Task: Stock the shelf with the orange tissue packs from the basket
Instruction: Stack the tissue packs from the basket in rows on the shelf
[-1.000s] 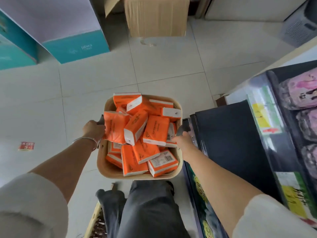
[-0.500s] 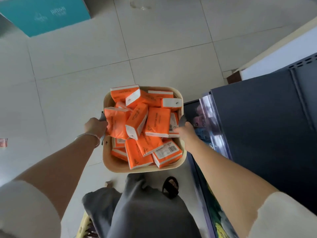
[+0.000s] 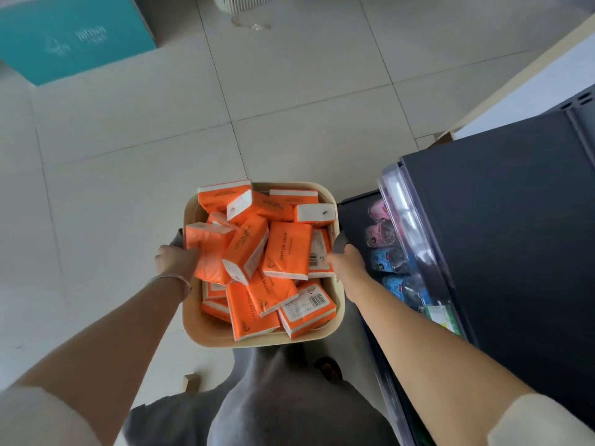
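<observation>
- My left hand [image 3: 175, 262] is curled round the grey handle [image 3: 177, 235] on the left side of the beige plastic basket [image 3: 193, 320].
- My right hand [image 3: 346, 263] grips the matching right-side handle [image 3: 340, 243].
- The orange tissue packs [image 3: 288, 249] lie heaped inside the basket, above the pale tiled floor [image 3: 128, 172], just beside the dark metal shelf [image 3: 499, 252] on my right.
</observation>
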### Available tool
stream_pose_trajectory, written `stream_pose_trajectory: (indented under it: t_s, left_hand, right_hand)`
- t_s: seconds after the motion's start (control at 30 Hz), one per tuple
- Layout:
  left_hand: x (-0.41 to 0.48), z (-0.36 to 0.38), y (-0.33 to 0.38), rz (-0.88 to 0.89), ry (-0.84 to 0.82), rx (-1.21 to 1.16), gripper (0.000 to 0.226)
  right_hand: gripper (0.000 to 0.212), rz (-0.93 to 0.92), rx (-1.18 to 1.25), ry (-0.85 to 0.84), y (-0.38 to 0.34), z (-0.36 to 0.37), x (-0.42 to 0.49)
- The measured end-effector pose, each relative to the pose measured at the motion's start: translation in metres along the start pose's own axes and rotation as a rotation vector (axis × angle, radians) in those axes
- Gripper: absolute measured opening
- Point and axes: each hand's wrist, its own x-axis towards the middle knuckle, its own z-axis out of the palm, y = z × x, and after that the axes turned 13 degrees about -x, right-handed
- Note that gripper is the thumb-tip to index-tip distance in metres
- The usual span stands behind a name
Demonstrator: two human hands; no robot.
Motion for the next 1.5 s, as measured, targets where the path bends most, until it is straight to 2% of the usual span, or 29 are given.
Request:
stream_pose_trajectory:
  t_s: [0.03,0.1,0.17,0.23,0.3,0.37,0.43,0.5,0.63,0.73,0.93,1.07,1.17,1.27,1.4,1.5]
  left_hand:
    - [-0.008,0.001,0.005,0.057,0.047,0.045,0.064]
    - [-0.025,0.008,0.015,0.342,0.077,0.216,0.065]
    - [-0.038,0.019,0.032,0.666,-0.039,0.329,0.056]
    - [-0.042,0.034,0.052,0.874,-0.200,0.390,0.043]
    - [-0.047,0.050,0.071,1.021,-0.295,0.462,0.040]
    - [-0.052,0.067,0.085,1.101,-0.334,0.605,0.041]
    - [-0.052,0.082,0.091,1.144,-0.339,0.794,0.043]
    - [-0.048,0.095,0.091,1.189,-0.307,0.941,0.043]
    - [-0.033,0.111,0.088,1.255,-0.227,1.078,0.043]
    - [-0.026,0.117,0.090,1.295,-0.165,1.192,0.043]
    - [-0.020,0.111,0.093,1.091,0.013,1.296,0.037]
    - [-0.026,0.106,0.093,1.082,0.010,1.234,0.038]
    - [-0.028,0.093,0.104,1.063,-0.057,1.168,0.029]
    - [-0.032,0.084,0.121,1.061,-0.159,1.131,0.030]
    - [-0.052,0.086,0.139,1.051,-0.305,1.223,0.039]
    - [-0.069,0.089,0.150,1.041,-0.344,1.316,0.049]
  right_hand:
    - [0.024,0.006,0.004,0.015,0.000,0.001,0.000]
    - [0.028,0.000,0.008,0.052,0.002,0.001,0.003]
    - [0.036,-0.025,-0.038,0.175,0.002,-0.002,0.002]
    - [0.044,-0.079,-0.175,0.346,0.005,-0.008,0.003]
    - [0.047,-0.233,-0.389,0.483,0.008,-0.013,0.005]
    - [0.041,-0.465,-0.545,0.526,0.008,-0.016,0.011]
    - [0.034,-0.637,-0.596,0.475,0.005,-0.018,0.019]
    - [0.035,-0.732,-0.635,0.439,0.002,-0.018,0.028]
    - [0.044,-0.893,-0.787,0.466,-0.003,-0.010,0.050]
    - [0.047,-0.906,-0.892,0.531,-0.005,-0.003,0.071]
    - [0.034,-0.870,-0.971,0.717,-0.012,0.000,0.090]
    - [0.043,-0.891,-0.720,0.618,-0.010,-0.002,0.082]
    - [0.041,-0.870,-0.437,0.479,-0.004,-0.006,0.072]
    - [0.045,-0.838,-0.145,0.425,-0.002,-0.013,0.060]
    - [0.057,-0.783,0.034,0.418,0.001,-0.017,0.041]
    - [0.054,-0.718,0.204,0.416,0.011,-0.024,0.026]
